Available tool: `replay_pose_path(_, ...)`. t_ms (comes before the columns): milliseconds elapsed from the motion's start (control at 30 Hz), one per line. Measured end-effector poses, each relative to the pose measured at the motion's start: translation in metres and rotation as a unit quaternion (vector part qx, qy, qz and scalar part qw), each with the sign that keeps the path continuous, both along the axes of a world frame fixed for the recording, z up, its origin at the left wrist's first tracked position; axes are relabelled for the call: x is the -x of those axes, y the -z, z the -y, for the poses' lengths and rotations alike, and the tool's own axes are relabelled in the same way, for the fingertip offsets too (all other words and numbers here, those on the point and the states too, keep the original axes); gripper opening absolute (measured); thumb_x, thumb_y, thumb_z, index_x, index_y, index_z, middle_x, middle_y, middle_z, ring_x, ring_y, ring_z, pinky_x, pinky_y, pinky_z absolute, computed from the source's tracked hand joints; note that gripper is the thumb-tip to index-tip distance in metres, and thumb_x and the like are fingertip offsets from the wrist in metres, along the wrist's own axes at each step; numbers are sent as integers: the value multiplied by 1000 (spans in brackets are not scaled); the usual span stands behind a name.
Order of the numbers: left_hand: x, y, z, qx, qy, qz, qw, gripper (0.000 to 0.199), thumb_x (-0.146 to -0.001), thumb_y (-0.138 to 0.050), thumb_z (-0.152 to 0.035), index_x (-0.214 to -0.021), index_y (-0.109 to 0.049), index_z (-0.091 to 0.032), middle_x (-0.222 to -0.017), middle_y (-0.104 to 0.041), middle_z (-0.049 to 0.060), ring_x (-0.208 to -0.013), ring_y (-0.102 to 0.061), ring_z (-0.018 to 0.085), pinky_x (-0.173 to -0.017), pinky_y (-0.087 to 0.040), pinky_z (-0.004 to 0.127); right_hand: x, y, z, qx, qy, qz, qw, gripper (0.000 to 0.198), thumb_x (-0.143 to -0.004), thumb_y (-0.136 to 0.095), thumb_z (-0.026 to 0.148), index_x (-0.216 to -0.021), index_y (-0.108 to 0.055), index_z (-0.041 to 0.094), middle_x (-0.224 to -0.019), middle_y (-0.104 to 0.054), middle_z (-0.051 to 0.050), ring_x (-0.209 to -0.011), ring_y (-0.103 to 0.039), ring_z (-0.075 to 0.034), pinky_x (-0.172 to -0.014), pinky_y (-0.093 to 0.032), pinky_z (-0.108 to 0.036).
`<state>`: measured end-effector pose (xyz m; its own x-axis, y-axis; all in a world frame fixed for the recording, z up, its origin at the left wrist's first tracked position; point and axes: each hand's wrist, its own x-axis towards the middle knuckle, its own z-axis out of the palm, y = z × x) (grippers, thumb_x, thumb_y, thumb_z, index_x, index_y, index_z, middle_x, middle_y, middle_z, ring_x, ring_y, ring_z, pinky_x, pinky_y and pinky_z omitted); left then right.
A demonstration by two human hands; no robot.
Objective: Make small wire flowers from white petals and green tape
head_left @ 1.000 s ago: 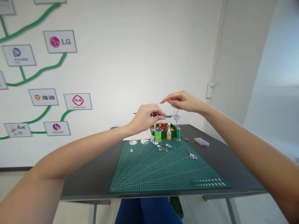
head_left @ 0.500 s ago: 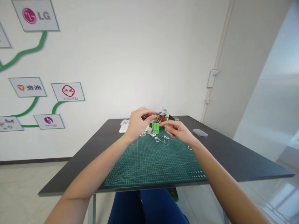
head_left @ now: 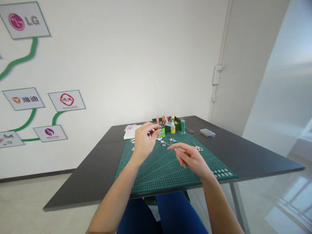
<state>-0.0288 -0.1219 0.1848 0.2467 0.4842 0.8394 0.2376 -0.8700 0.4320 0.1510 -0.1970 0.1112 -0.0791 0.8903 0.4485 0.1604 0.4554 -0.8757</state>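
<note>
Pinching a small flower of thin, see-through pale-blue and pink petals (head_left: 170, 124) by its slim stem, green near the petals (head_left: 162, 127), between thumb and fingers of the left hand (head_left: 143, 140). Holding it aloft, in line with the bright green cup (head_left: 162, 133). Keeping the right hand (head_left: 187, 156) lower and apart, stretching the forefinger, curling the other fingers; cannot tell about any fine thread there. Probably weighing next to nothing; likely bending or creasing at the petals under pressure, being stiffer along the stem, perhaps rolling between smooth fingertips. Best gripping just below the petals, pressing lightly. Lying beneath: a green gridded cutting mat (head_left: 156, 175) on the black desk (head_left: 97, 165), carrying white-handled scissors (head_left: 199, 148). Standing farther back: a yellow-labelled bottle (head_left: 173, 130) and a green thread spool (head_left: 182, 126).
</note>
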Motion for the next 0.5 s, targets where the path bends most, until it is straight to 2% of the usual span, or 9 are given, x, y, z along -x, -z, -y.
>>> replay_pose_path(167,2,2,1,-5,-7,12,1000,9,-85,-65,-21,-87,-74,-20,-79,-68,2,-65,-57,11,-58,-44,24,3,17,12,23,28,-29,999,37,-93,-49,44,-107,-66,15,-48,-45,5,-42,-39,-10,-43,-33,-23)
replay_pose_path(400,18,9,25,-3,-18,-32,999,11,-87,-63,-24,-87,-74,-21,-81,-68,3,-69,-59,13,-60,-46,25,-5,37,16,52,55,-40,996,40,-90,-53,48,-108,-67,14,-49,-49,4,-41,-42,-11,-42,-35,-23)
replay_pose_path(500,24,14,31,0,-28,-40,999,12,-88,-62,-23,-86,-74,-21,-80,-68,3,-70,-59,14,-61,-46,25,-16,46,14,64,84,-72,992,46,-87,-57,50,-114,-65,14,-53,-51,3,-40,-42,-10,-39,-32,-23)
